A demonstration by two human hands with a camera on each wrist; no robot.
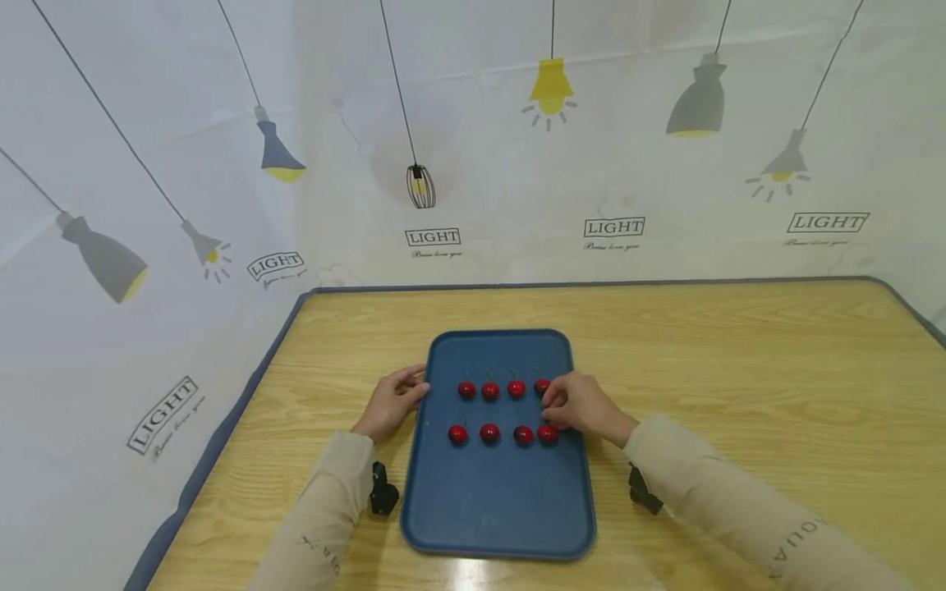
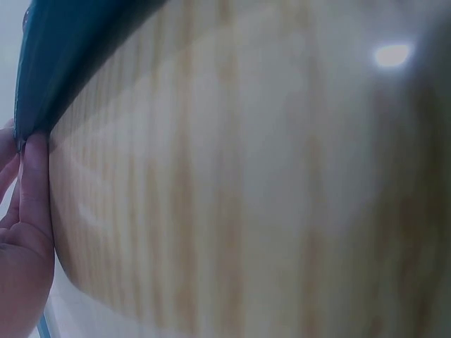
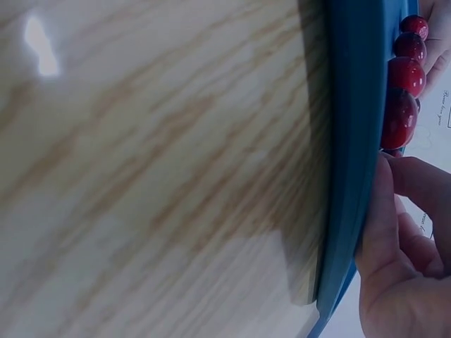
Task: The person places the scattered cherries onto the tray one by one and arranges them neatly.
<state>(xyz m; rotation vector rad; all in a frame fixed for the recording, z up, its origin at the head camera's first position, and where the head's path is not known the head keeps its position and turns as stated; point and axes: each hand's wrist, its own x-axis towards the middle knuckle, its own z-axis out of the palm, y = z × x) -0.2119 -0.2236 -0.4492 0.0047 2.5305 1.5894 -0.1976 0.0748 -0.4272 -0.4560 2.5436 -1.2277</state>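
Observation:
A blue tray [image 1: 495,501] holds two rows of red cherries, with thin stems showing on several. My right hand [image 1: 584,408] is over the tray's right side, thumb and finger pinching at the stem end of the front row's rightmost cherry [image 1: 548,433]. That cherry sits on the tray in the right wrist view, right at the fingertips [image 3: 386,169]; the stem itself is hidden. The back row's rightmost cherry [image 1: 542,386] lies just beyond the fingers. My left hand [image 1: 392,402] rests against the tray's left rim, fingers loosely extended, fingertips touching the edge.
The tray lies on a wood-grain table [image 1: 739,369] with a dark blue edge. Behind it hangs a pale cloth [image 1: 488,107] printed with lamps. A black wrist device [image 1: 383,492] shows beside the left sleeve, another [image 1: 645,491] by the right sleeve.

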